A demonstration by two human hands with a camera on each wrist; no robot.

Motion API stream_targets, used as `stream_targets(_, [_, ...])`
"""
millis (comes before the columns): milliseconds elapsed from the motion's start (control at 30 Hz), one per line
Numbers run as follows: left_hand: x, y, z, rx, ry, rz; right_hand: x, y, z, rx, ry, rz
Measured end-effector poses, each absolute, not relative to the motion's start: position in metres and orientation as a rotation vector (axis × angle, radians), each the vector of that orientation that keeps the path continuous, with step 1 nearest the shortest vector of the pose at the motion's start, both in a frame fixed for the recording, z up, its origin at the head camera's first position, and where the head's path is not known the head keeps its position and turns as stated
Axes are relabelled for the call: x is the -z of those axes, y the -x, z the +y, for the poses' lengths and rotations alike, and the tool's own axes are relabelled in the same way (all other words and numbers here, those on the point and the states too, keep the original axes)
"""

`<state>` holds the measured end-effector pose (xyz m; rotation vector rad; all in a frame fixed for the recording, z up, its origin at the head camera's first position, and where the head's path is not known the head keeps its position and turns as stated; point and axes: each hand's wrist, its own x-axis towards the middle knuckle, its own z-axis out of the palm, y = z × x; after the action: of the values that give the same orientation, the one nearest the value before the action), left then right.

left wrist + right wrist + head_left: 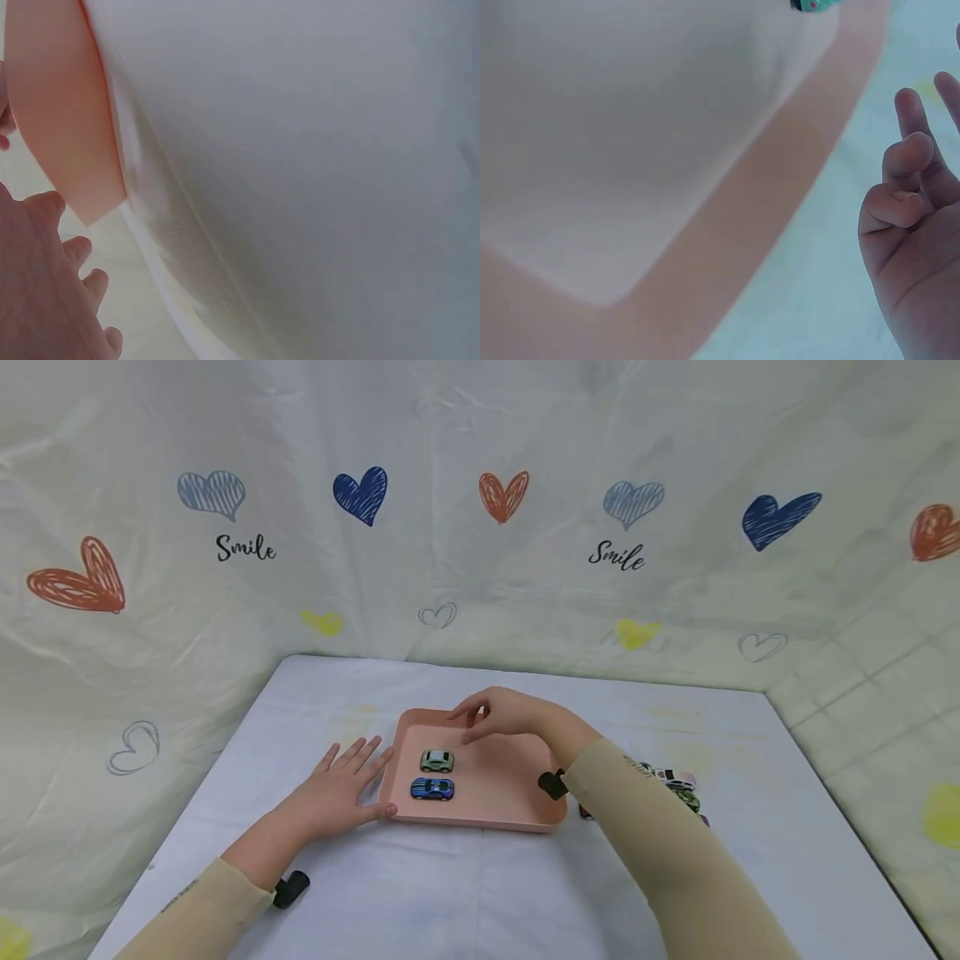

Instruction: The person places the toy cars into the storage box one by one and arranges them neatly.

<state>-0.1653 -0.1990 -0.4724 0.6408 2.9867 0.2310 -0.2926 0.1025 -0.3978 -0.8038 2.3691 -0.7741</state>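
A pink tray [502, 820] lies on the table with two toy cars in its left half. The green car [437, 761] sits behind the blue car [432, 788]. My left hand [333, 796] is spread at the tray's left side, thumb at the front-left corner and fingertips along the edge. Over the tray's back part is my right hand [504, 712], thumb and forefinger apart, with nothing plainly visible between them. In the right wrist view, a bit of a teal toy [815, 4] shows at the top inside the tray; the rest is cut off.
Several more toy cars [678, 781] lie in a pile right of the tray, partly hidden by my right sleeve [637, 810]. A white cloth covers the table [360, 893]. Behind it hangs a sheet [435, 560] printed with hearts.
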Motion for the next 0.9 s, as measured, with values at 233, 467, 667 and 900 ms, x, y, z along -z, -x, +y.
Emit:
stream_targets(233, [0.480, 0.168, -0.201, -0.185, -0.627, 3.003, 0.386, 0.288, 0.135, 0.776, 0.810, 2.434])
stream_targets(467, [0.482, 0.168, -0.200, -0.172, -0.615, 3.013, 0.383, 0.277, 0.175, 0.768, 0.749, 2.485])
stream_targets(667, [0.479, 0.167, -0.200, -0.206, -0.602, 2.988, 0.388, 0.259, 0.212, 0.762, 0.705, 2.509])
stream_targets(900, [0.485, 0.169, -0.202, -0.225, -0.600, 2.994, 0.401, 0.234, 0.252, 0.715, 0.642, 2.509])
